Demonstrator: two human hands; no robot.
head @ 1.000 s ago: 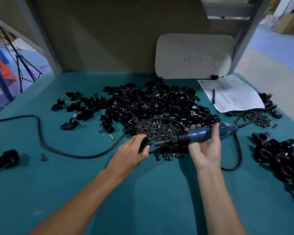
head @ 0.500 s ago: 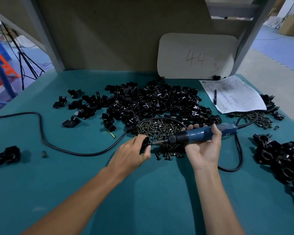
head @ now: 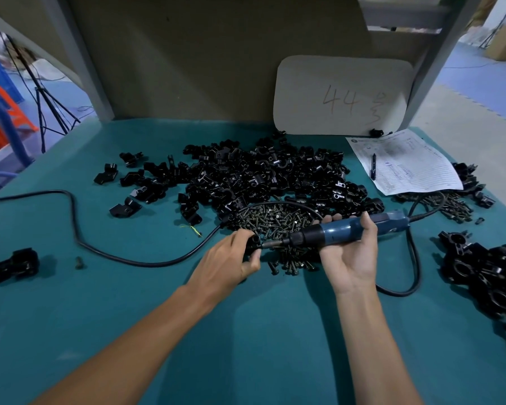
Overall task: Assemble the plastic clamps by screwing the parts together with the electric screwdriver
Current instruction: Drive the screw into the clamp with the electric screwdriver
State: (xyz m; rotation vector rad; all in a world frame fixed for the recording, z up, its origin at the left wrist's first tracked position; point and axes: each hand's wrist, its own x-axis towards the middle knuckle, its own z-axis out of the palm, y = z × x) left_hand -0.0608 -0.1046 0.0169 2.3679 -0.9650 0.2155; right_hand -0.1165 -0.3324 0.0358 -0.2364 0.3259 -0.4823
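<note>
Teal table (head: pixel 246 331) is covered mid-back by a heap of black clamp parts (head: pixel 263 173). A screw pile (head: pixel 275 220) is spread just in front of it. Electric screwdriver (head: pixel 342 230) is gripped horizontally in the right hand (head: pixel 351 258), bit pointed left. One clamp (head: pixel 253 244) is pinched in the left hand (head: pixel 228 261) at the screw pile's near-left edge, with the bit tip set against it.
</note>
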